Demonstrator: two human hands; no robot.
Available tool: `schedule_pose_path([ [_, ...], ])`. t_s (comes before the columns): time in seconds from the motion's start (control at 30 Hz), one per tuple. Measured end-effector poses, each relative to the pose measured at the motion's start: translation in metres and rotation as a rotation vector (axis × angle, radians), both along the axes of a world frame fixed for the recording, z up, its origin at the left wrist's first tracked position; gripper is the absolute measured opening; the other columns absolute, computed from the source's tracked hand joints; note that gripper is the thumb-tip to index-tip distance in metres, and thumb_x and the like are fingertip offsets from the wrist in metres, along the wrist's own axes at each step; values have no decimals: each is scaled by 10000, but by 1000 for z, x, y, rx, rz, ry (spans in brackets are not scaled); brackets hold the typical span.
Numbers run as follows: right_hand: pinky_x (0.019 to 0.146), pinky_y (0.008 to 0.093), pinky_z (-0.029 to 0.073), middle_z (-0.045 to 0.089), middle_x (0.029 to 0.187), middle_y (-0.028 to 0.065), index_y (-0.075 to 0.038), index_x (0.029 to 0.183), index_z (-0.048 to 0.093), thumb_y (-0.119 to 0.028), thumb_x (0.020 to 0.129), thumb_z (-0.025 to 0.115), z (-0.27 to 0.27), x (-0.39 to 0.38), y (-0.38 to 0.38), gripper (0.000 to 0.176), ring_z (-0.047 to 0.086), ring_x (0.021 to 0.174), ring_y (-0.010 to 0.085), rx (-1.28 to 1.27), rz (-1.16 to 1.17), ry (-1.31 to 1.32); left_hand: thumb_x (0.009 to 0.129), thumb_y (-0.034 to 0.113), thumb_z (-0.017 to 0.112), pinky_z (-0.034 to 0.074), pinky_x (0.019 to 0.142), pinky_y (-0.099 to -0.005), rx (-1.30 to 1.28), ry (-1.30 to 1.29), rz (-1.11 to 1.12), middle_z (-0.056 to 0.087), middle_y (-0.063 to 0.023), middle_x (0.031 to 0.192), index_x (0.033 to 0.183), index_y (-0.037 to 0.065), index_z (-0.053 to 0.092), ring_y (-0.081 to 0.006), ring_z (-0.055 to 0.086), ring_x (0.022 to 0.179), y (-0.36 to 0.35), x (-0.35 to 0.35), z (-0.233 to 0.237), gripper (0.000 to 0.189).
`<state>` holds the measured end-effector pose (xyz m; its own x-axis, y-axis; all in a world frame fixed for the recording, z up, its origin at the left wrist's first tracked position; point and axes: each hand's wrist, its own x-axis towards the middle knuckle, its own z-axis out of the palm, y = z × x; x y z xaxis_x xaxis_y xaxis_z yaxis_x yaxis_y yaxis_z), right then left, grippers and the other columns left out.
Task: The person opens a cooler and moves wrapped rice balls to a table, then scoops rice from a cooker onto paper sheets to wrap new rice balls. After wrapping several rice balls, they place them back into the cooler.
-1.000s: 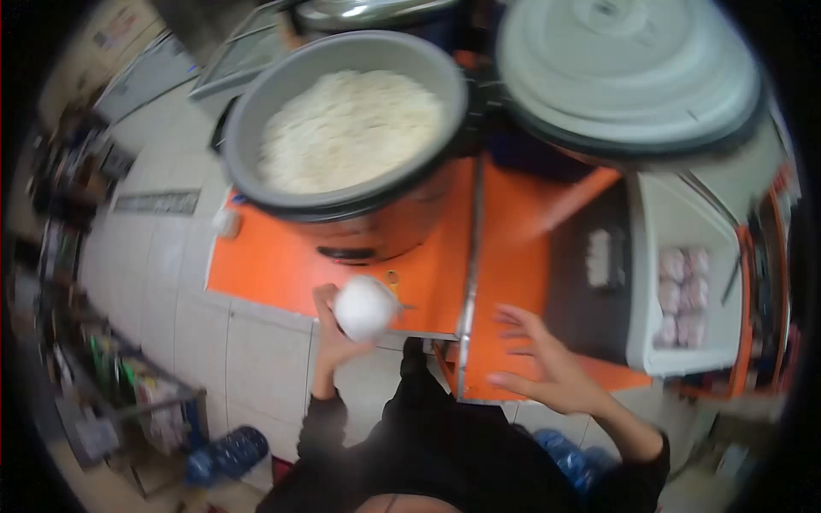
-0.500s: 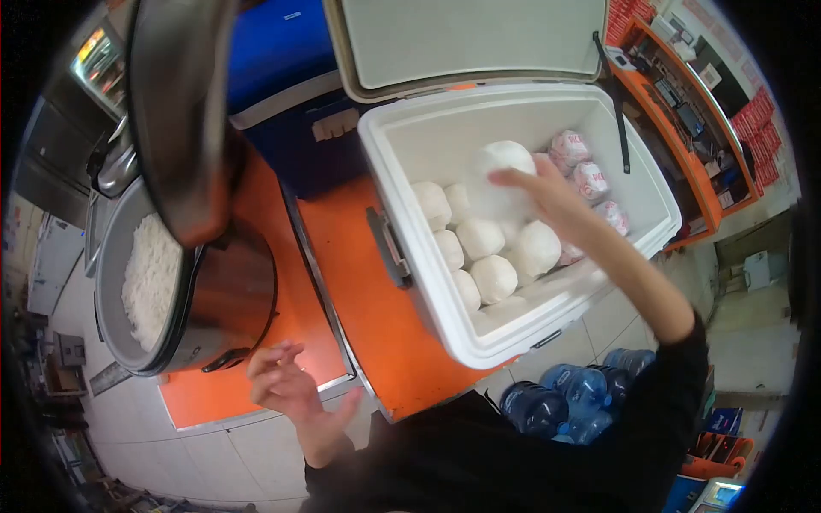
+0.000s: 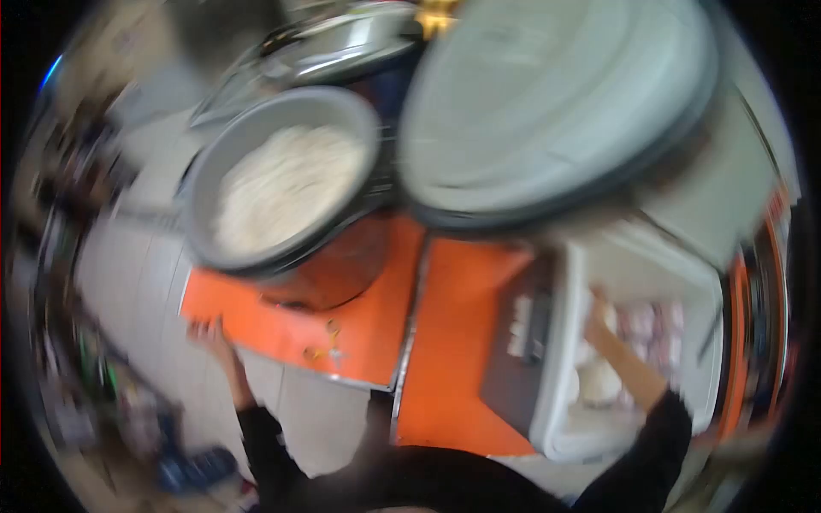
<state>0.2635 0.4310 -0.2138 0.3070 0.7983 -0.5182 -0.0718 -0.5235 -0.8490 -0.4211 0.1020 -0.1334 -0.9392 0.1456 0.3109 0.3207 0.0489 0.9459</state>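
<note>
The frame is motion-blurred. My left hand [image 3: 210, 336] is at the front left edge of the orange counter [image 3: 445, 342], holding nothing that I can see. My right hand [image 3: 600, 315] reaches down into the open white cooler box [image 3: 552, 376], among white wrapped balls [image 3: 599, 380] and pink-printed packs [image 3: 654, 329]; its fingers are too blurred to read. A large rice cooker pot [image 3: 282, 184] full of white rice stands on the counter's left half, its raised grey lid [image 3: 547, 103] looming over the cooler.
A small yellowish object [image 3: 329, 342] lies on the counter in front of the pot. A second metal pot with a lid [image 3: 342, 43] stands behind. White tiled floor lies to the left, with cluttered shelves [image 3: 77, 359] at the far left.
My view has swung back to the left over the rice pot. My right hand went deeper into the cooler, and my left hand moved out to the counter's left front edge.
</note>
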Motion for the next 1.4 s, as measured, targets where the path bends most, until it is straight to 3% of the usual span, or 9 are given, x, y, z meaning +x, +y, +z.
schedule_pose_path([
  [0.17, 775, 350, 436, 538, 1011, 93, -112, 1200, 444, -453, 820, 478, 96, 30, -17, 511, 508, 889, 208, -11, 100, -163, 528, 432, 785, 280, 947, -449, -650, 99, 249, 371, -218, 1186, 1173, -61, 358, -315, 298, 1166, -1, -180, -92, 918],
  [0.33, 766, 364, 390, 464, 1066, 48, -147, 1257, 369, -388, 834, 500, 215, -10, -45, 504, 460, 905, 173, 92, -142, -291, 509, 478, 786, 262, 978, -455, -464, -171, 310, 424, -244, 1154, 1307, 25, 255, -318, 182, 1241, 57, -240, -85, 1060],
  [0.6, 752, 296, 375, 386, 1065, 57, -143, 1267, 321, -326, 814, 530, 284, -87, -162, 532, 421, 888, 156, 358, 108, -602, 794, 364, 497, 377, 845, -423, -1029, -25, 181, 498, -202, 1112, 1254, 145, 369, -390, 456, 1002, 93, -250, -83, 526],
  [0.73, 724, 268, 408, 453, 997, 3, -121, 1256, 336, -221, 867, 470, 276, -70, -174, 424, 490, 811, 102, 518, 102, -543, 667, 297, 673, 398, 821, -421, -592, 361, 25, 450, -168, 1081, 1200, 93, 379, -315, 464, 945, 58, -242, -130, 642],
  [0.83, 792, 270, 405, 477, 1099, 33, -62, 1288, 310, -172, 832, 521, 303, -125, -195, 515, 505, 882, 106, 636, 81, -116, 560, 95, 778, 426, 845, -390, 134, 335, -113, 417, -127, 1090, 1122, 55, 382, -256, 461, 962, 31, -139, -128, 689],
  [1.0, 789, 266, 424, 509, 937, 51, -34, 1071, 460, -138, 800, 571, 340, -184, -228, 311, 509, 874, 111, 655, 723, -111, 545, 32, 760, 412, 936, -426, -185, 716, -207, 333, -126, 1162, 1109, 98, 286, -284, 426, 1061, -36, 75, 0, 740],
  [1.17, 909, 358, 351, 368, 1169, 164, -17, 1225, 293, -256, 722, 703, 322, -193, -252, 691, 423, 1077, 253, 773, 1240, -8, 462, 85, 793, 453, 862, -391, 191, 405, -803, 284, -140, 1191, 1144, 174, 161, -273, 438, 1039, 20, 310, 148, 934],
  [1.33, 879, 325, 392, 449, 1124, 132, -8, 1192, 307, -229, 687, 742, 330, -129, -238, 702, 456, 1070, 200, 615, 951, 236, 598, 150, 758, 502, 689, -371, 681, 230, -1110, 291, -141, 1158, 1189, 254, 208, -317, 484, 952, 65, 427, 191, 814],
  [1.4, 800, 339, 452, 491, 1085, 155, 19, 1180, 311, -281, 672, 746, 335, -97, -216, 734, 488, 1047, 222, 355, 803, 291, 491, 142, 817, 447, 780, -401, 398, 424, -1238, 216, -147, 1247, 1208, 274, 186, -338, 418, 1062, 69, 416, 203, 965],
])
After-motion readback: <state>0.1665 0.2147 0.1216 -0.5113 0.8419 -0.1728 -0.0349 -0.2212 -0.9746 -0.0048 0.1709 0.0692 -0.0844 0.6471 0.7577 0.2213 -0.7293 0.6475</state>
